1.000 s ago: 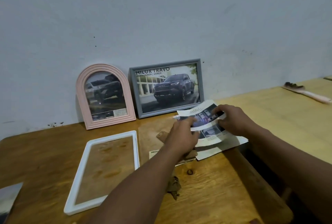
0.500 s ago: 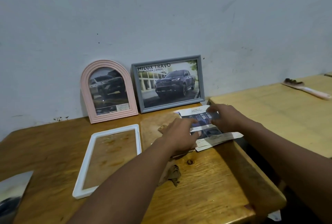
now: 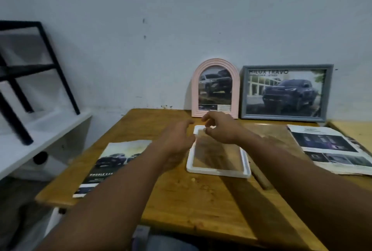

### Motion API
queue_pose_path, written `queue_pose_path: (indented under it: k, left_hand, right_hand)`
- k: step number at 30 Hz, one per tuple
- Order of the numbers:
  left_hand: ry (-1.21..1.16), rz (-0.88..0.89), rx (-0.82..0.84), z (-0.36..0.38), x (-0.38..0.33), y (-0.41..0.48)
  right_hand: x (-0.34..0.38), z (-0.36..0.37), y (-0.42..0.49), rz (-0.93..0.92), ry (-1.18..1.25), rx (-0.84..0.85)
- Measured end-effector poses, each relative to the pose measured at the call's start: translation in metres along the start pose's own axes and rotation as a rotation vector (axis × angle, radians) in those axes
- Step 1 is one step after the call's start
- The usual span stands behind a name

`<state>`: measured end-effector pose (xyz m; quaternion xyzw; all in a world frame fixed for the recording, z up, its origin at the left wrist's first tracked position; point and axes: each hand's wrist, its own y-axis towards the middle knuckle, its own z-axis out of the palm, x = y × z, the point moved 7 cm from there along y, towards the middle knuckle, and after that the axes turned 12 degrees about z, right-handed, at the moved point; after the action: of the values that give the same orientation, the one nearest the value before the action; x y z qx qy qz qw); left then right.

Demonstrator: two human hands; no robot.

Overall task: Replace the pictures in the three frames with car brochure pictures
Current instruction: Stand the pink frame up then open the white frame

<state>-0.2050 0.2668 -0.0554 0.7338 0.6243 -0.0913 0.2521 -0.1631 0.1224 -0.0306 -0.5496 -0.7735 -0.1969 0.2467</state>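
2 of 3 done (pink frame [image 3: 194, 93] & grey frame [image 3: 285, 66] showed car pics); white frame [image 3: 218, 172] lay flat, empty, on table [image 3: 191, 200] under left hand [image 3: 175, 142], loose & empty, & right hand [image 3: 223, 130], grip unclear.

Dim, bluish indoor light falls over a wooden table [image 3: 201, 206], seen through a wide lens.

The light is soft and flat, its source out of view. The wall [image 3: 181, 19] fades to darker grey toward the upper corners. Broad, soft-edged shadows of the forearms [image 3: 120, 200] lie on the table at centre and lower right. The left hand [image 3: 177, 140] and right hand [image 3: 223, 130] are smeared by motion blur, as is the black rack [image 3: 30, 69] at upper left. A faint sheen shows on the pane of the white frame [image 3: 219, 173] at centre. Straight lines lean and bend near the picture's edges, and fine detail is soft throughout.
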Motion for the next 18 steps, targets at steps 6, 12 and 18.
queue_pose_path:
  k: [6, 12, 18]
  left_hand:
    - [0.111, -0.225, -0.103, -0.071, 0.128, -0.090]
    - [0.182, -0.377, -0.130, -0.087, 0.204, -0.153]
    - [0.309, -0.369, -0.288, -0.075, 0.204, -0.163]
  right_hand:
    - [0.102, 0.120, 0.014, -0.070, 0.042, 0.214]
    - [0.140, 0.193, 0.017, -0.045, -0.188, 0.246]
    - [0.138, 0.209, 0.023, -0.039, -0.132, 0.214]
